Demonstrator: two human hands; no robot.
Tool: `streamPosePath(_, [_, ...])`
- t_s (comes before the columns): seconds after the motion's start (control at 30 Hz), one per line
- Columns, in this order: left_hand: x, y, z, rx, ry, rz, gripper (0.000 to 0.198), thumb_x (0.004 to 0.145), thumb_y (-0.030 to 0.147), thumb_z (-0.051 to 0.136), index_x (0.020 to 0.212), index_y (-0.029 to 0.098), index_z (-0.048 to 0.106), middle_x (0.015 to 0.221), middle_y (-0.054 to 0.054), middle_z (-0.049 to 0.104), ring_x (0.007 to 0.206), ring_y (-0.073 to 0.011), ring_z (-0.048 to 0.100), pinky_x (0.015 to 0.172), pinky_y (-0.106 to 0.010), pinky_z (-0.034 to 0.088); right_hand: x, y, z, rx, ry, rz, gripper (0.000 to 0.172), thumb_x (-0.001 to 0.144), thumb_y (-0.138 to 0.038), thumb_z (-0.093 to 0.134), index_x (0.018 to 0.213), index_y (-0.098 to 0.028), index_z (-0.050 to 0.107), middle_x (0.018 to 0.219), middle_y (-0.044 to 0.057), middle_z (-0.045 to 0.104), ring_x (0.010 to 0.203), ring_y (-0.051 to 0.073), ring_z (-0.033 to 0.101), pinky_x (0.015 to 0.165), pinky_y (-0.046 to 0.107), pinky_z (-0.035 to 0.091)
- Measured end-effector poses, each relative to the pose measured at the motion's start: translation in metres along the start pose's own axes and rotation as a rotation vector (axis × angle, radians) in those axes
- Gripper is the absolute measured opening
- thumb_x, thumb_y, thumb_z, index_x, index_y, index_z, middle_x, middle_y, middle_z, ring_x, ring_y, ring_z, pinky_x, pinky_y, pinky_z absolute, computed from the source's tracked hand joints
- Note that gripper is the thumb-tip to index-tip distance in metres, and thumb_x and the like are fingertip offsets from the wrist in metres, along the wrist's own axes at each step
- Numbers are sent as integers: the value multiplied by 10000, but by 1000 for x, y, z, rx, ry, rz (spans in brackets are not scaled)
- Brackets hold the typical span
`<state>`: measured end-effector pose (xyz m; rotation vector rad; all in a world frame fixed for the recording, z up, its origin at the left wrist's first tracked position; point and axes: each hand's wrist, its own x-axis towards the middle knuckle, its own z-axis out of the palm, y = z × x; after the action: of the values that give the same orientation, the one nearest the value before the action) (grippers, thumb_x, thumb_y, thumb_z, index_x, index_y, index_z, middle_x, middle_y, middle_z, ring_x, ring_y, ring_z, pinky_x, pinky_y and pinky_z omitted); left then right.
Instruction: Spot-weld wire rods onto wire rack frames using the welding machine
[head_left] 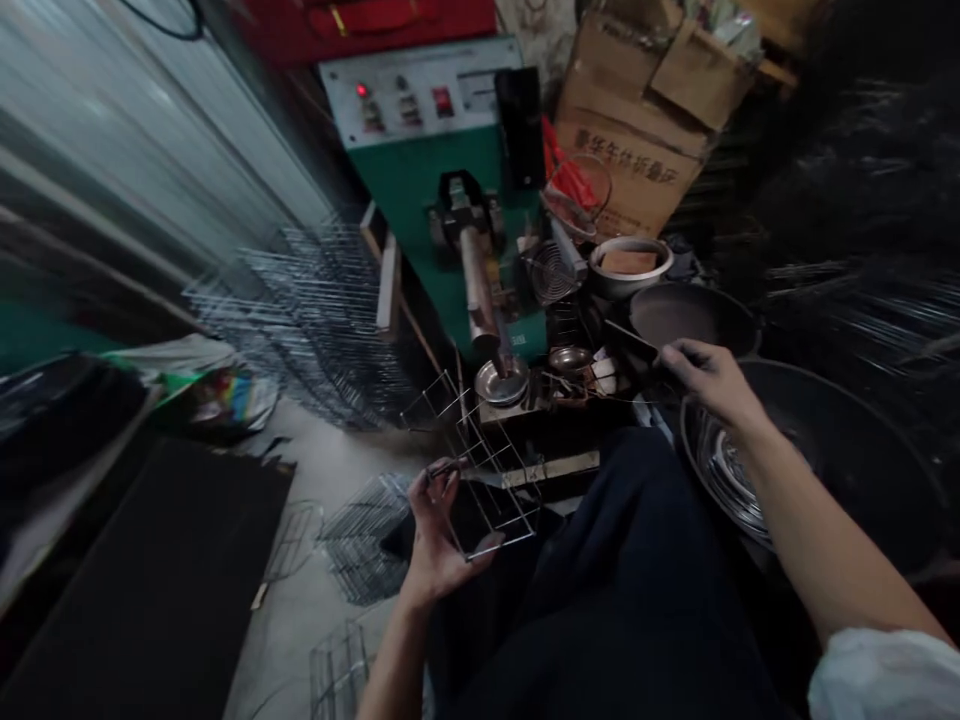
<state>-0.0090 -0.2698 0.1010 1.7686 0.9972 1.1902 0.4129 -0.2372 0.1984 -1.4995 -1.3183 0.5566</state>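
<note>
My left hand (439,535) grips a small wire grid rack (480,465), holding it tilted in front of a green welding machine (442,190). The rack's far end reaches toward the machine's metal electrode arm (480,290) and the round dish (501,380) below it. My right hand (709,380) is stretched out to the right over a large black basin (847,450). Its fingers are curled at the handle of a dark pan (694,315); I cannot make out what they hold. My dark trousers (645,580) fill the lower middle.
A tall stack of finished wire racks (315,310) stands left of the machine, with more racks on the floor (360,540). Cardboard boxes (645,110), a metal bowl (628,265) and a round wire basket (553,272) crowd the back right. A dark board (150,590) lies lower left.
</note>
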Motion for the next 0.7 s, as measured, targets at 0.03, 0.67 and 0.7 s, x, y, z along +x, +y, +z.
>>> streamPosePath(0.03, [-1,1,-2,5,7,6,1026,722,408,877,1476,373,183,1514,-139,363,1476,-362,446,1235,-693,331,4,6,15,-24,-28,-15,619,837,-787,651,664,-195,600,615,-15,467,593,139,441,556,272,344])
streamPosePath(0.67, [13,-27,-9,3,-24,-42,1041,706,365,862,1493,334,181,1463,-154,390,1431,-392,469,1209,-695,368,18,6,110,-64,-364,-183,566,855,-673,732,616,-190,559,694,-8,492,644,140,447,617,291,339])
streamPosePath(0.7, [14,-28,-10,2,-29,-43,1040,703,358,862,1492,331,185,1462,-154,392,1428,-390,472,1211,-692,366,19,5,110,-67,-369,-188,568,855,-677,730,616,-190,562,694,-7,490,644,141,446,614,290,337])
